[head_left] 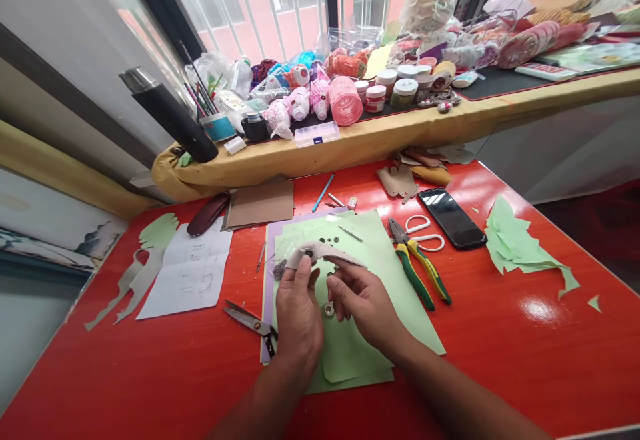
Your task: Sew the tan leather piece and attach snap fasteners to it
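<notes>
A curved strip of pale, leather-like material point(340, 254) arches between my hands, above light green sheets point(415, 307). My left hand point(300, 310) grips its left end, the thumb pressed beside a dark round snap button point(309, 253) set in the strip. Fingers curled, my right hand point(367, 303) holds the strip's right part from below; its fingertips are partly hidden. Below the strip, between the hands, is a small round metal piece point(329, 309). Several dark snap parts point(329, 240) lie on the sheets beyond, near a thin metal rod point(351, 234).
Black-handled scissors point(250, 320) lie left of my left hand. To the right are pliers point(417, 260), white-handled scissors point(425, 233) and a phone point(453, 218). A printed paper point(187, 270) and green scraps point(520, 240) flank the red table point(500, 333). Behind runs a crowded ledge point(260, 163).
</notes>
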`<control>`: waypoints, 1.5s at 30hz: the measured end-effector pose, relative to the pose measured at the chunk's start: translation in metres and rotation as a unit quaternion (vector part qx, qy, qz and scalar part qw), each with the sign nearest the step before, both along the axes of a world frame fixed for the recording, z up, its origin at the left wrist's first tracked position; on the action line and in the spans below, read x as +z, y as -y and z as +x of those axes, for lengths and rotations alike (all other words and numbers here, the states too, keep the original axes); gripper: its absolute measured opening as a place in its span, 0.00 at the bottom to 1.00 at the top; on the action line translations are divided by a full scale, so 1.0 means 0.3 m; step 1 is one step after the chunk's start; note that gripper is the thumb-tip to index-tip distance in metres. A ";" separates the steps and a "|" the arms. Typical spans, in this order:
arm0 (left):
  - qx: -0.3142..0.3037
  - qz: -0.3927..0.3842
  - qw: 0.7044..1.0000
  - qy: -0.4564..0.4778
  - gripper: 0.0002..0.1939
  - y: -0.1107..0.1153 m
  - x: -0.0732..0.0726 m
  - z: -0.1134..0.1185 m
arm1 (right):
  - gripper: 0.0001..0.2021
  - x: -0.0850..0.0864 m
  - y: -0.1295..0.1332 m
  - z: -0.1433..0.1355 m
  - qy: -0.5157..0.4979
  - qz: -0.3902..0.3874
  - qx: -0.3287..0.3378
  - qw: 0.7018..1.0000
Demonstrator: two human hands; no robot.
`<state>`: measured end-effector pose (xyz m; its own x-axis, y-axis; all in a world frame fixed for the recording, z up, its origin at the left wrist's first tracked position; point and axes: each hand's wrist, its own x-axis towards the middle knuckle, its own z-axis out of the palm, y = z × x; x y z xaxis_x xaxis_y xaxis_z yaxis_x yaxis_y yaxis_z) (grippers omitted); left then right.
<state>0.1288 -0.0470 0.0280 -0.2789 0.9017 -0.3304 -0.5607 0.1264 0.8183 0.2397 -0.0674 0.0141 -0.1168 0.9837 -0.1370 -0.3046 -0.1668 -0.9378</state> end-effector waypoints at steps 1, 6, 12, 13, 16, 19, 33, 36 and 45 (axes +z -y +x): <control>-0.006 -0.007 1.000 0.006 0.15 0.009 0.003 0.009 | 0.26 0.001 -0.002 -0.001 -0.008 -0.009 -0.004 1.000; -0.062 -0.018 0.998 0.017 0.17 0.051 0.015 0.039 | 0.22 0.007 -0.003 0.000 -0.035 -0.045 0.008 0.998; -0.084 -0.001 0.996 0.032 0.19 0.065 0.027 0.044 | 0.19 0.029 -0.003 0.007 -0.055 -0.034 -0.013 0.998; -0.083 0.005 0.996 0.032 0.18 0.065 0.031 0.044 | 0.19 0.031 -0.004 0.008 -0.056 -0.033 -0.012 0.998; -0.089 0.015 0.995 0.036 0.15 0.062 0.044 0.043 | 0.19 0.034 -0.007 0.013 -0.065 -0.033 -0.010 0.997; -0.100 0.014 0.994 0.043 0.14 0.063 0.047 0.047 | 0.19 0.031 -0.010 0.023 -0.079 -0.035 -0.020 0.996; -0.205 -0.016 0.979 -0.015 0.20 0.115 -0.007 0.029 | 0.24 0.039 -0.016 0.050 -0.084 -0.068 -0.039 0.993; -0.367 -0.054 0.926 -0.072 0.22 0.136 0.009 -0.066 | 0.22 0.043 -0.023 0.079 -0.064 -0.060 -0.062 0.994; -0.294 0.098 0.917 -0.252 0.20 0.012 0.123 -0.150 | 0.19 0.038 -0.010 0.093 -0.015 -0.021 0.072 0.997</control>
